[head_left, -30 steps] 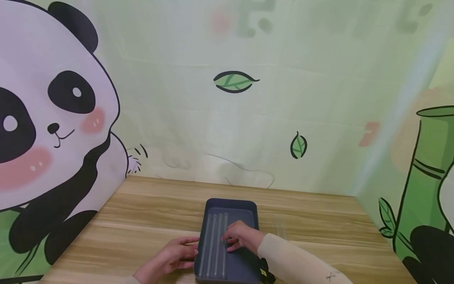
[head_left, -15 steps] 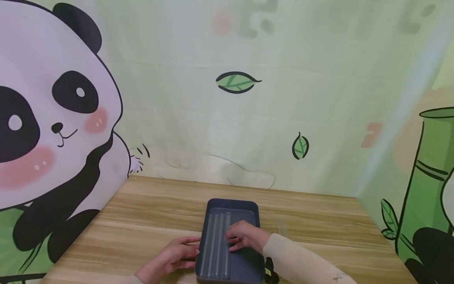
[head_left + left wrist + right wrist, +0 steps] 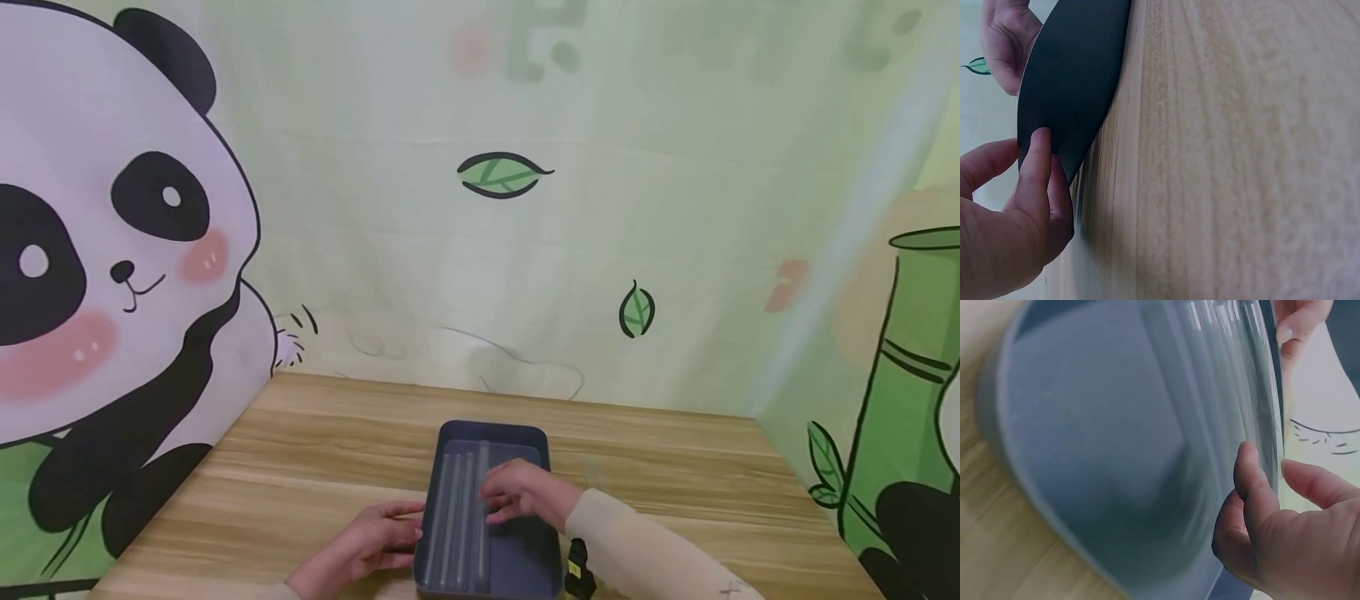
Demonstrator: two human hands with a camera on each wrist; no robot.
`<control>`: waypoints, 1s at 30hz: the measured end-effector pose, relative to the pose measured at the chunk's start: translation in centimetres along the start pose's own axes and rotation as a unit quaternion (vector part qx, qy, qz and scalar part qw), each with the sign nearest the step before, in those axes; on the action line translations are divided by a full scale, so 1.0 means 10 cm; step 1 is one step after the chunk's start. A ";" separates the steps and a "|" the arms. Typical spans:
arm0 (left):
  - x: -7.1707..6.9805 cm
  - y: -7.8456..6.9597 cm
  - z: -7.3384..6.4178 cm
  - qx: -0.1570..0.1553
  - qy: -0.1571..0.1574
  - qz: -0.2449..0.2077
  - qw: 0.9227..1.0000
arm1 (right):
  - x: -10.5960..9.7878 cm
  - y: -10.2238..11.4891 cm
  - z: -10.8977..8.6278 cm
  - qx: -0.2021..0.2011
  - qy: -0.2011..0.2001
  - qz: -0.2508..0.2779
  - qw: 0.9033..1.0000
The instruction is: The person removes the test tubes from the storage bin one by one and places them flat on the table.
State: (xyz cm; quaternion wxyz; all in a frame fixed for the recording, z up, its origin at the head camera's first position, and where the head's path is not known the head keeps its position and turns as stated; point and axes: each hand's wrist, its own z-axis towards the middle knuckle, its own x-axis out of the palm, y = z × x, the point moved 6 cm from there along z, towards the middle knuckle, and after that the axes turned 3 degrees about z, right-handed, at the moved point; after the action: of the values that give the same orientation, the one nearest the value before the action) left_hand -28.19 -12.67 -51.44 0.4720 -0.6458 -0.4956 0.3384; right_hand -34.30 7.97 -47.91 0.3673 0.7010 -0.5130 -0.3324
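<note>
A dark blue rectangular tray (image 3: 525, 557) sits on the wooden table. Several clear tubes (image 3: 450, 521) lie side by side along its left half. My right hand (image 3: 523, 490) pinches the rightmost clear tube (image 3: 483, 554), which appears slightly raised at its far end. In the right wrist view the index fingertip lies against the clear tubes (image 3: 1229, 381), with the thumb on their far side. My left hand (image 3: 378, 537) rests its fingers against the tray's outer left wall (image 3: 1072, 81). The right half of the tray shows bare floor.
A wood-grain table (image 3: 322, 467) surrounds the tray. Behind it hangs a pale green backdrop (image 3: 375, 208) with a panda, leaves and bamboo printed on it. A black item with a yellow patch (image 3: 577, 571) shows by the right forearm.
The rightmost tube has shifted a little away from the others and upward, and the right hand moved slightly with it. The left hand stays on the tray wall.
</note>
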 end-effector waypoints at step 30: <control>-0.01 0.02 0.02 -0.007 0.005 -0.006 1.000 | -0.17 0.43 -0.23 -0.062 0.111 0.069 0.989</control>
State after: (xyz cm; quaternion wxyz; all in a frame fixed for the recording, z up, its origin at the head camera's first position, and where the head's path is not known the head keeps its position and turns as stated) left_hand -28.37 -12.76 -51.74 0.4721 -0.6475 -0.4997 0.3290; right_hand -34.81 9.11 -42.89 0.4872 0.6720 -0.4946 -0.2576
